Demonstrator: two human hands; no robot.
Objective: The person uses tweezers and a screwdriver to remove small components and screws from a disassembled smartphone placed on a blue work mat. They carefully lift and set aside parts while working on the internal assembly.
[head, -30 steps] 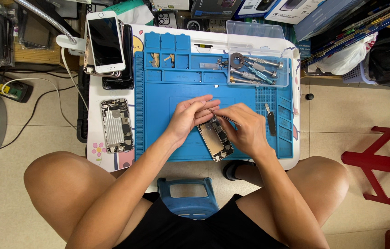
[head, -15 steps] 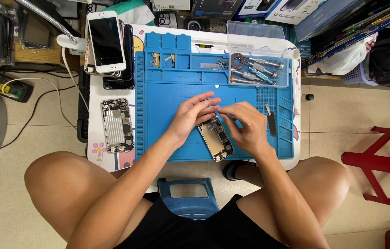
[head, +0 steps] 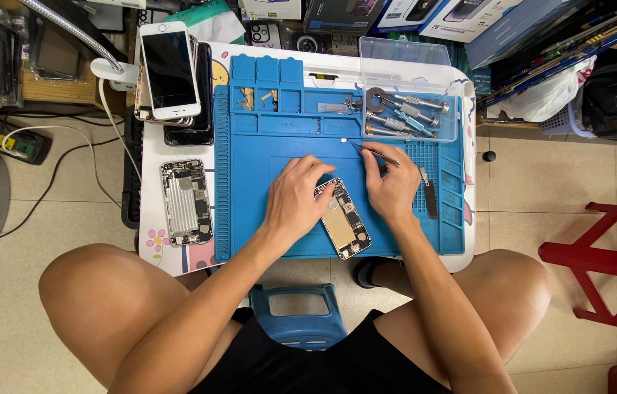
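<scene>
Flanking blue mat: dark boxes above, white phone left.

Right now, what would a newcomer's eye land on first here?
The bright blue work mat on the small table, with an opened phone body at its middle. The left hand steadies that phone; the right hand holds tweezers above it. A second opened phone lies left of the mat.
</scene>
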